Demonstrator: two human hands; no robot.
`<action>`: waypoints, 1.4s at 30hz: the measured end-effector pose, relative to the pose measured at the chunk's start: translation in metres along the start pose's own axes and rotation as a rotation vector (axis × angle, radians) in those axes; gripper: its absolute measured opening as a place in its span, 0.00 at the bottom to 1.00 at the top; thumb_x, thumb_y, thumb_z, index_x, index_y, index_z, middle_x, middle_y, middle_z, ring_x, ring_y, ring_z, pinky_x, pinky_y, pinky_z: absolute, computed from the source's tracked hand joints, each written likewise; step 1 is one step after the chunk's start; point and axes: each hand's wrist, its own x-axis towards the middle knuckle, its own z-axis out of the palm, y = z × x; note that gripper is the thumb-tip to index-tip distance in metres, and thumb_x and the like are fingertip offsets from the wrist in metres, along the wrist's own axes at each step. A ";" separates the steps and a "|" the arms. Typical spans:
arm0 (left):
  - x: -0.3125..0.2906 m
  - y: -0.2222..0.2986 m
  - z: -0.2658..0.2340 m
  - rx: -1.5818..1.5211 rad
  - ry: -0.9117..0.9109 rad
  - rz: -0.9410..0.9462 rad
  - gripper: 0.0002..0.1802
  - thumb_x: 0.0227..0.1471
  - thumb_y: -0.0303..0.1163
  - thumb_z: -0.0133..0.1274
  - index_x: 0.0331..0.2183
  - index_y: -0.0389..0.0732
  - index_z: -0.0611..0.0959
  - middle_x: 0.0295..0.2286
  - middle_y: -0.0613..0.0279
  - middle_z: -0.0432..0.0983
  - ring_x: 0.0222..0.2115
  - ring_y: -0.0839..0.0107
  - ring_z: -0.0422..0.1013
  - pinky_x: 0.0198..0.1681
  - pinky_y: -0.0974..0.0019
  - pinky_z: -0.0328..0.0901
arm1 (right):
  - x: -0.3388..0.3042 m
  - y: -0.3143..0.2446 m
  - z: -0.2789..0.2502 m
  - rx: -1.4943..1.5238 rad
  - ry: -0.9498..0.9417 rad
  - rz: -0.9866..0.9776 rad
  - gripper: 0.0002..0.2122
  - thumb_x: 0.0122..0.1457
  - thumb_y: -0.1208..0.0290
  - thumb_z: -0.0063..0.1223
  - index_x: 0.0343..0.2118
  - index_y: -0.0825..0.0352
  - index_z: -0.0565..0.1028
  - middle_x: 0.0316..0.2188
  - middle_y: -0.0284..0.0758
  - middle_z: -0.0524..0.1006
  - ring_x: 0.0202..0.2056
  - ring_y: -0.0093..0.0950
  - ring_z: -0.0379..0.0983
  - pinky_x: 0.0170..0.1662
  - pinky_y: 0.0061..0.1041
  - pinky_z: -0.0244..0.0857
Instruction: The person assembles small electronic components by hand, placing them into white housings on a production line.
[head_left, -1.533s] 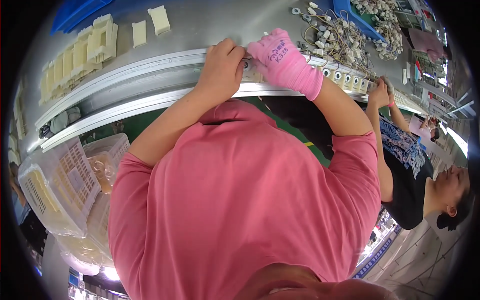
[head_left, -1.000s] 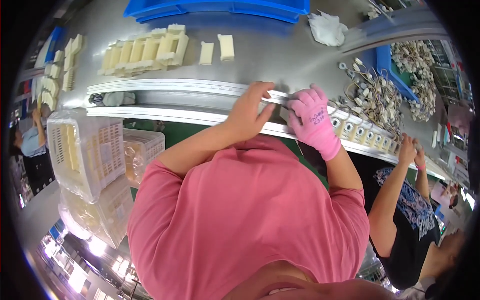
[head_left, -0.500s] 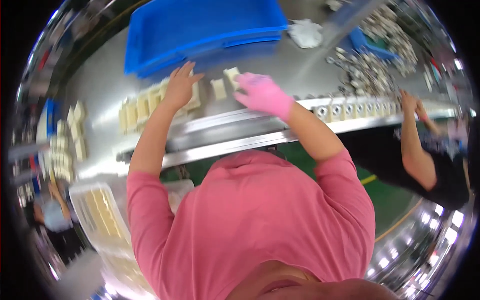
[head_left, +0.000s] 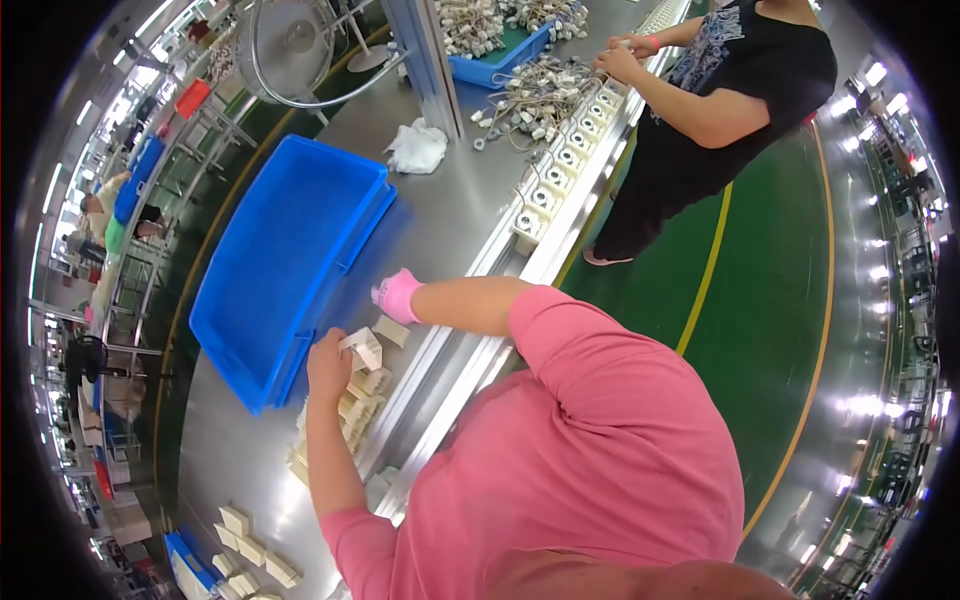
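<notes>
My bare left hand (head_left: 329, 366) is at the near right corner of the blue tray, its fingers closed on the edge of a cream plastic housing (head_left: 364, 348). Just beyond it, my right hand (head_left: 399, 296) in a pink glove hovers over the steel table; its fingers are mostly hidden from view. Another cream block (head_left: 391, 331) lies on the table between that hand and the metal rail. A row of cream housings (head_left: 362, 412) runs along the rail beside my left forearm.
The large blue tray (head_left: 262, 250) stands left of my hands. A white cloth (head_left: 417, 148) lies beside a metal post (head_left: 424, 70). Housings with round fittings (head_left: 552, 178) line the rail (head_left: 545, 255) towards a co-worker in black (head_left: 735, 110). Wired parts (head_left: 545, 95) are heaped there.
The view has swung round to the right, so the tray now sits at left. My left hand, earlier spread over the row, has closed on a housing. My right hand has drawn away from the blocks.
</notes>
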 end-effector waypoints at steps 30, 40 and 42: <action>-0.031 0.090 0.048 -1.346 0.677 -0.154 0.33 0.57 0.50 0.30 0.54 0.35 0.53 0.46 0.57 0.61 0.46 0.72 0.60 0.47 0.72 0.57 | -0.105 -0.038 -0.066 0.796 0.582 -0.274 0.20 0.50 0.70 0.49 0.47 0.66 0.60 0.24 0.39 0.74 0.24 0.38 0.72 0.26 0.31 0.65; -0.036 0.100 0.037 -1.815 0.397 -0.276 0.18 0.56 0.40 0.37 0.45 0.39 0.63 0.37 0.57 0.67 0.37 0.69 0.69 0.33 0.69 0.66 | -0.116 -0.021 -0.102 1.157 0.026 -0.335 0.22 0.48 0.77 0.47 0.49 0.66 0.61 0.24 0.31 0.69 0.22 0.21 0.64 0.25 0.20 0.59; -0.037 0.101 0.031 -1.940 0.255 -0.244 0.19 0.54 0.39 0.41 0.45 0.39 0.64 0.32 0.54 0.70 0.29 0.65 0.73 0.25 0.67 0.68 | -0.110 -0.009 -0.103 0.783 0.654 -0.474 0.25 0.46 0.76 0.48 0.51 0.66 0.61 0.35 0.34 0.68 0.32 0.25 0.65 0.34 0.22 0.61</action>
